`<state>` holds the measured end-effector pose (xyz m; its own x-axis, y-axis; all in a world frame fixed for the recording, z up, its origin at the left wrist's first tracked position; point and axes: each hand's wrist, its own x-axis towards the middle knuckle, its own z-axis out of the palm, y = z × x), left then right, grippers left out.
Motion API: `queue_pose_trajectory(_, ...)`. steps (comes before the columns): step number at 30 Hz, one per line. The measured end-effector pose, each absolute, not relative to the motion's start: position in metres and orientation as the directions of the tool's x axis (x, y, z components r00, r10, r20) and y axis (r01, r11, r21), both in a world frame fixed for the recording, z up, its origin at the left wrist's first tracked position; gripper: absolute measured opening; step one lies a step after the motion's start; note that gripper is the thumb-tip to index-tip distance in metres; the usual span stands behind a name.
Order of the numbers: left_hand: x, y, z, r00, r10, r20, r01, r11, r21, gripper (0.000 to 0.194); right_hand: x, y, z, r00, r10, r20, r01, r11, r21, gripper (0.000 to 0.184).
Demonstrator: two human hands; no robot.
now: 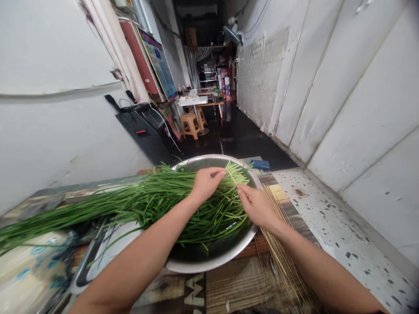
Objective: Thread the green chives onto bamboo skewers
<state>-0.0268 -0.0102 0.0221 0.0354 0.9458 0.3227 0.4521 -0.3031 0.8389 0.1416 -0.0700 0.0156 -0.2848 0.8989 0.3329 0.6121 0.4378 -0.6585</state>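
From far off, I see the left hand [207,185] and right hand [257,205] pinching a thin pale strand [232,178] over the bowl [216,262]. Green stalks [153,196] lie in it and poke out past its left side. Sticks [280,257] lie to its right.

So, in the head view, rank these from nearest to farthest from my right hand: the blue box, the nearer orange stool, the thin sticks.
From your right hand:
1. Thin sticks: right of the basin.
2. Blue box: past the basin's far right side.
3. Nearer orange stool: well ahead, left.
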Motion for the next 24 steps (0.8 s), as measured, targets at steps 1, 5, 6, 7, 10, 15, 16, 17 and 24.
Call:
queue_pose_trajectory(1,-0.0268,-0.0104,0.023,0.042,0.946,0.323,0.463,-0.305,0.833,0.026,0.1415,-0.07,0.0157,-0.287,0.899,0.331,0.615,0.438,-0.656,0.025)
queue_pose_trajectory(5,-0.027,-0.0115,0.0261,0.081,0.94,0.332,0.497,-0.327,0.804,0.025,0.1416,-0.0698,0.0159,-0.29,0.898,0.331,0.618,0.44,-0.652,0.026)
queue_pose_trajectory(6,-0.0271,-0.0117,0.0265,0.087,0.939,0.334,0.497,-0.331,0.802,0.025,0.1416,-0.0698,0.0158,-0.29,0.898,0.332,0.615,0.44,-0.654,0.026)
queue_pose_trajectory(7,-0.0272,-0.0118,0.0267,0.091,0.938,0.335,0.495,-0.335,0.802,0.025,0.1417,-0.0697,0.0156,-0.289,0.898,0.333,0.613,0.44,-0.656,0.025)
queue_pose_trajectory(10,-0.0281,-0.0115,0.0263,0.101,0.936,0.337,0.49,-0.342,0.802,0.025,0.1418,-0.0692,0.0148,-0.289,0.896,0.338,0.607,0.444,-0.659,0.025)
queue_pose_trajectory(15,-0.0294,-0.0103,0.0247,0.12,0.929,0.35,0.494,-0.361,0.791,0.027,0.1422,-0.0684,0.0137,-0.286,0.894,0.346,0.594,0.449,-0.668,0.024)
queue_pose_trajectory(16,-0.0294,-0.0103,0.0246,0.124,0.928,0.352,0.497,-0.365,0.787,0.026,0.1422,-0.0684,0.0136,-0.285,0.895,0.344,0.595,0.447,-0.668,0.024)
queue_pose_trajectory(17,-0.0294,-0.0104,0.0247,0.128,0.927,0.354,0.501,-0.368,0.783,0.026,0.1422,-0.0685,0.0136,-0.284,0.895,0.344,0.597,0.446,-0.667,0.025)
queue_pose_trajectory(24,-0.032,-0.0084,0.0232,0.169,0.901,0.4,0.52,-0.426,0.74,0.022,0.1422,-0.0684,0.0136,-0.285,0.896,0.341,0.599,0.444,-0.666,0.025)
